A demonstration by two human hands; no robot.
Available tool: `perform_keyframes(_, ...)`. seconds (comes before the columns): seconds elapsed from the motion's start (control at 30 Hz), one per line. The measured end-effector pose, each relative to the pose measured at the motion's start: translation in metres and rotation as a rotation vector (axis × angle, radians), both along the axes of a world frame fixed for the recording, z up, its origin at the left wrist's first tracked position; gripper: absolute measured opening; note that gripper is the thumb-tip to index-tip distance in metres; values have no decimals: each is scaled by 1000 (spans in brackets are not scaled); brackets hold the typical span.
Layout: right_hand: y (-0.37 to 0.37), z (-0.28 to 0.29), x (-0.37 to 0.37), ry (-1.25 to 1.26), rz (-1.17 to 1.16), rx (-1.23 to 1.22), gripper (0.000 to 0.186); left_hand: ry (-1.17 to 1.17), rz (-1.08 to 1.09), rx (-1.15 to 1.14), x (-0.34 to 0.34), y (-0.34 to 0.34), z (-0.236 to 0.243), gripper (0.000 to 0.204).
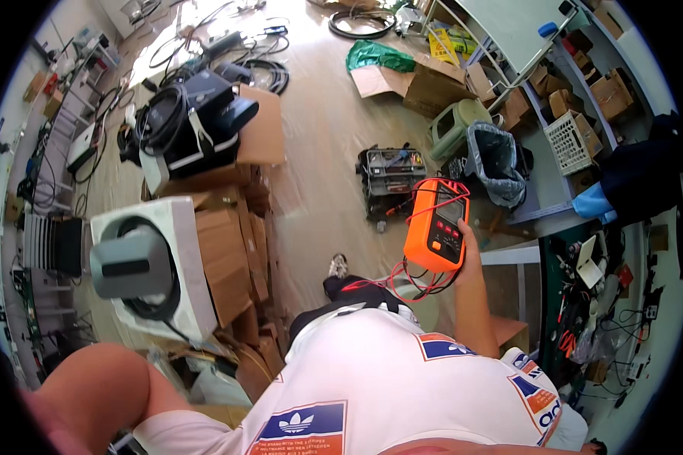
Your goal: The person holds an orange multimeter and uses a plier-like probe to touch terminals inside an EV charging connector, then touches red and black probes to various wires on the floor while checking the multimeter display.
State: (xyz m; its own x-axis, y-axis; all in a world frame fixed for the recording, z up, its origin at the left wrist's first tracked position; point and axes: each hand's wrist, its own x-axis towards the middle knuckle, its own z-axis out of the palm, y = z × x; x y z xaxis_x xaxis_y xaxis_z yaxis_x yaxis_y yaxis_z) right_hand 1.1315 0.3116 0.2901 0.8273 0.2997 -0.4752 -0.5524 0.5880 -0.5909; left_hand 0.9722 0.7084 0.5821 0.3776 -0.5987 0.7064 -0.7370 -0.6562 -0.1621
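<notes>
My right hand (470,252) grips an orange multimeter (420,244) by its right side, holding it up in front of my body. Its dark face with a grey display tilts towards the right. Red and black test leads (408,287) wrap around the meter and hang in loops below it. On the floor just beyond the meter lies an open toolbox (391,163) with tools in its tray. My left arm (102,387) is bent up at the lower left, and its hand is out of the picture.
Cardboard boxes (224,262), a white foam block with a grey device (133,265) and cables line the left. A green stool (457,125) and a lined bin (497,163) stand right of the toolbox. A cluttered green-topped bench (555,262) is at my right.
</notes>
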Motion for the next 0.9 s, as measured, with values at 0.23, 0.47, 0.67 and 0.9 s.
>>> perform_keyframes(0.23, 75, 7, 233, 8, 45, 20, 55, -41, -57, 32, 223, 90, 14, 47)
perform_keyframes(0.47, 185, 12, 434, -51, -95, -60, 50, -86, -68, 52, 439, 221, -6, 44)
perform_keyframes(0.67, 246, 10, 584, -59, -263, -198, 43, -76, -97, 34, 649, 322, -7, 41)
perform_keyframes(0.9, 349, 5, 808, -77, -257, -114, 48, -60, -19, 61, 907, 394, -28, 38)
